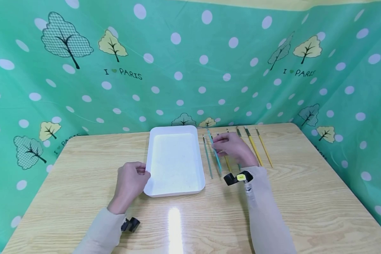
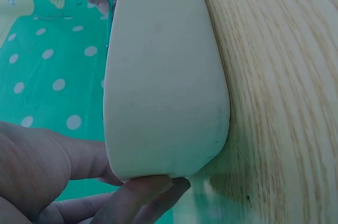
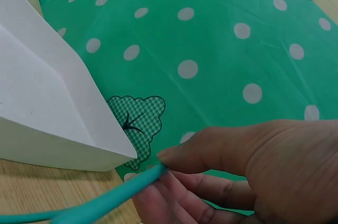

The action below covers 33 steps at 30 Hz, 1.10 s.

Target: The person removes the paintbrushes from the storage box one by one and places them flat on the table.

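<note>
A white rectangular tray [image 1: 174,158] lies on the wooden table. My left hand [image 1: 129,181] grips its left side; in the left wrist view the thumb and fingers pinch the tray wall [image 2: 163,86]. To the right of the tray, my right hand [image 1: 233,146] pinches a teal paintbrush [image 1: 218,163] between thumb and fingers. The right wrist view shows the teal handle [image 3: 113,195] slanting down to the left from the fingertips, beside the tray's corner. Another teal paintbrush [image 1: 207,157] lies between the tray and the held one.
Several more paintbrushes lie in a row under and beyond my right hand, among them a thick yellow one [image 1: 253,144] and a thin yellow one [image 1: 265,148] at the far right. A green dotted cloth [image 1: 190,84] hangs behind the table [image 1: 304,197].
</note>
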Each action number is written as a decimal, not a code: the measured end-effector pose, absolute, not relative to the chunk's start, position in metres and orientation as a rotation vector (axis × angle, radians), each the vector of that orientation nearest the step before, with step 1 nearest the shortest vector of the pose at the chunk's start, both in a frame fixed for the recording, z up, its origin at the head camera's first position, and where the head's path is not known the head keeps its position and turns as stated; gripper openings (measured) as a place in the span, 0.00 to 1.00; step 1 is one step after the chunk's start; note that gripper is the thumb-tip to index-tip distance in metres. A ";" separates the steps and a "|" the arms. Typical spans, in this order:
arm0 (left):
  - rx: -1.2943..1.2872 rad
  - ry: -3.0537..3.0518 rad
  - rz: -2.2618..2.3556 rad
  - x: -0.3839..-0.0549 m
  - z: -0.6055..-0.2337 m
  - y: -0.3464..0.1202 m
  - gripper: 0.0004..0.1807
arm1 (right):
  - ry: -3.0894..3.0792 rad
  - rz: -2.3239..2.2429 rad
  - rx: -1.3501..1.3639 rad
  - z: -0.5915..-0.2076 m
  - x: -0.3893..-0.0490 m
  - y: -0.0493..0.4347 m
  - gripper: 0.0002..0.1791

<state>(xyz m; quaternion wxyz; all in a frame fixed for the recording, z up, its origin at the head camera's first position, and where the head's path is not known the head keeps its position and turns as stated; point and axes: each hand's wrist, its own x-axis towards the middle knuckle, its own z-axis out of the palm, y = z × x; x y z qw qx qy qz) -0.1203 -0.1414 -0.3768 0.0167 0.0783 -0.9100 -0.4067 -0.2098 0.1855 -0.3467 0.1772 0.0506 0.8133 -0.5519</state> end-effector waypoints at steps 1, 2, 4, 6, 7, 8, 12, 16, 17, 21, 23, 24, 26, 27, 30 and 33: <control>0.243 -2.829 -1.264 -0.120 -0.377 -0.141 0.14 | 2.306 -1.563 0.154 -0.347 -0.210 0.188 0.19; 0.243 -2.830 -1.261 -0.120 -0.377 -0.141 0.14 | 2.308 -1.563 0.165 -0.347 -0.211 0.191 0.19; 0.242 -2.833 -1.254 -0.120 -0.377 -0.142 0.14 | 2.316 -1.565 0.179 -0.347 -0.211 0.195 0.20; 0.239 -2.834 -1.247 -0.120 -0.376 -0.141 0.14 | 2.324 -1.568 0.197 -0.347 -0.212 0.200 0.20; 0.238 -2.834 -1.242 -0.120 -0.376 -0.141 0.13 | 2.326 -1.570 0.202 -0.347 -0.212 0.203 0.20; 0.236 -2.834 -1.240 -0.120 -0.376 -0.141 0.13 | 2.327 -1.573 0.206 -0.347 -0.212 0.205 0.20; 0.230 -2.832 -1.237 -0.119 -0.376 -0.141 0.13 | 2.346 -1.569 0.232 -0.347 -0.213 0.214 0.20; 0.221 -2.828 -1.241 -0.119 -0.376 -0.142 0.13 | 2.381 -1.549 0.225 -0.348 -0.213 0.223 0.22; 0.218 -2.826 -1.242 -0.119 -0.376 -0.142 0.13 | 2.389 -1.547 0.221 -0.348 -0.212 0.226 0.22; 0.221 -2.831 -1.240 -0.119 -0.377 -0.143 0.13 | 2.404 -1.562 0.232 -0.349 -0.210 0.234 0.23; 0.226 -2.839 -1.232 -0.119 -0.377 -0.143 0.13 | 2.411 -1.573 0.251 -0.349 -0.210 0.237 0.23; 0.231 -2.843 -1.229 -0.119 -0.377 -0.143 0.13 | 2.414 -1.576 0.260 -0.349 -0.209 0.239 0.22; 0.239 -2.850 -1.225 -0.119 -0.377 -0.143 0.13 | 2.423 -1.578 0.270 -0.348 -0.209 0.243 0.22; 0.242 -2.854 -1.224 -0.119 -0.376 -0.143 0.13 | 2.421 -1.584 0.281 -0.348 -0.208 0.245 0.22; 0.246 -2.856 -1.230 -0.120 -0.376 -0.143 0.13 | 2.429 -1.585 0.303 -0.347 -0.207 0.250 0.22; 0.243 -2.857 -1.234 -0.119 -0.376 -0.143 0.13 | 2.428 -1.592 0.327 -0.347 -0.206 0.254 0.23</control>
